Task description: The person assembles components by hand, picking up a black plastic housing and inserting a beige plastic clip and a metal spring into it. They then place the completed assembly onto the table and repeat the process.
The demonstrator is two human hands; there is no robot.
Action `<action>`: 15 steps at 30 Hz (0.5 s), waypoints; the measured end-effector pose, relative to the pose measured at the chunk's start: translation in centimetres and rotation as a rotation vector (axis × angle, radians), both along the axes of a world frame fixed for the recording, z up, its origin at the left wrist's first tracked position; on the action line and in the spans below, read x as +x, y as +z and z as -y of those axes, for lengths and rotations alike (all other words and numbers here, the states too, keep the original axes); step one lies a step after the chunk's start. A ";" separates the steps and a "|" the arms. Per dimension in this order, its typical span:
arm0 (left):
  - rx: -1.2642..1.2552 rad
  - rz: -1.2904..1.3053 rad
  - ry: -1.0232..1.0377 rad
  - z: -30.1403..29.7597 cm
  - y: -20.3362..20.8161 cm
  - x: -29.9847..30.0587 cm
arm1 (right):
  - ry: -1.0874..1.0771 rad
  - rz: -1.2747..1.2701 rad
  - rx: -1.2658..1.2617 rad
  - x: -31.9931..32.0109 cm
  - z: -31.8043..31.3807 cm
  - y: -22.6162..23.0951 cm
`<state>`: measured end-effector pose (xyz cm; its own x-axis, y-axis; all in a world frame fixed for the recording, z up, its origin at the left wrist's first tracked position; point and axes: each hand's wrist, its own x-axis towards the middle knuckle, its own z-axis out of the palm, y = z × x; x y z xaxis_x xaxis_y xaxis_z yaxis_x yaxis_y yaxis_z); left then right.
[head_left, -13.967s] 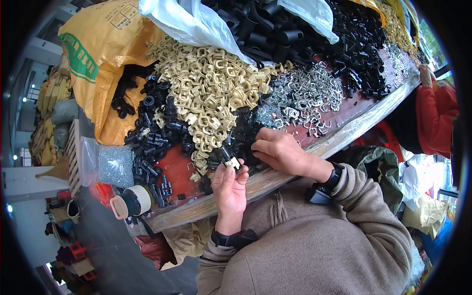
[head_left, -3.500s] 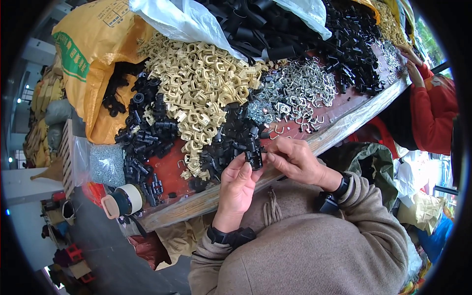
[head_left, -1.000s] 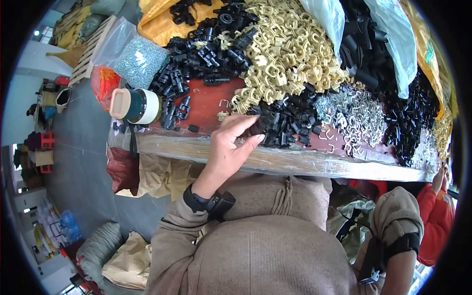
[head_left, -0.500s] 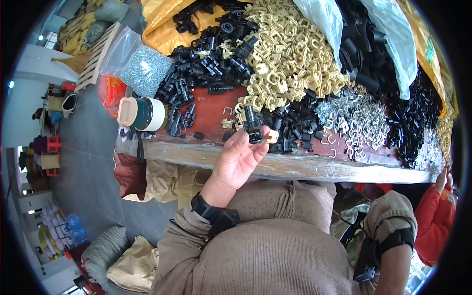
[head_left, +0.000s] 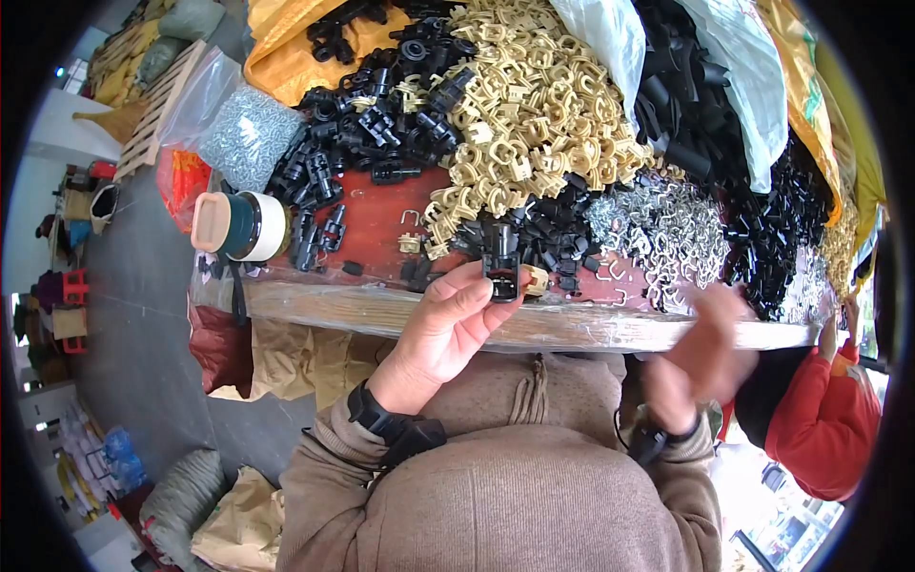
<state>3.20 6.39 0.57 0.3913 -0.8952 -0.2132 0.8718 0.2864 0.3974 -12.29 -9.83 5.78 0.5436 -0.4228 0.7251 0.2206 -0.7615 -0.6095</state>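
Between the fingertips of my left hand [head_left: 434, 329] is a black plastic fitting [head_left: 502, 250], held upright over the table's near edge. A cream-coloured plastic clip [head_left: 538, 281] shows at the fingertips, right beside the fitting. My right hand [head_left: 701, 353] is raised by the table edge, further right, nearest the metal clips. Motion smears its fingers, and nothing can be made out in them. Beyond my left hand lie a heap of cream clips [head_left: 534, 114] and a pile of small black pieces [head_left: 562, 234].
The red tabletop [head_left: 376, 214] has a plastic-wrapped wooden edge [head_left: 381, 307]. Black fittings [head_left: 381, 124], a bag of screws [head_left: 250, 138] and a lidded jar [head_left: 257, 227] lie left. Bent metal clips [head_left: 681, 234] and black parts [head_left: 782, 238] lie right. A person in red [head_left: 824, 410] works at far right.
My right hand has come up from the lower right to the table edge. My left hand keeps hold of the black fitting. The view has shifted slightly right.
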 end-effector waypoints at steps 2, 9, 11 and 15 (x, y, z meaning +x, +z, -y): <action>-0.007 0.004 -0.024 -0.1 0.3 -0.1 | 0.118 -0.424 -0.060 2.1 -0.3 -0.6; -0.006 0.055 -0.135 0.9 1.0 -0.7 | 0.227 -0.504 -0.200 3.0 -0.2 -3.3; 0.022 0.043 -0.167 0.7 0.5 -0.7 | 0.263 -0.489 -0.207 2.8 -0.2 -3.4; 0.109 0.071 -0.183 0.8 0.3 -0.7 | 0.295 -0.537 -0.076 2.7 -0.3 -3.0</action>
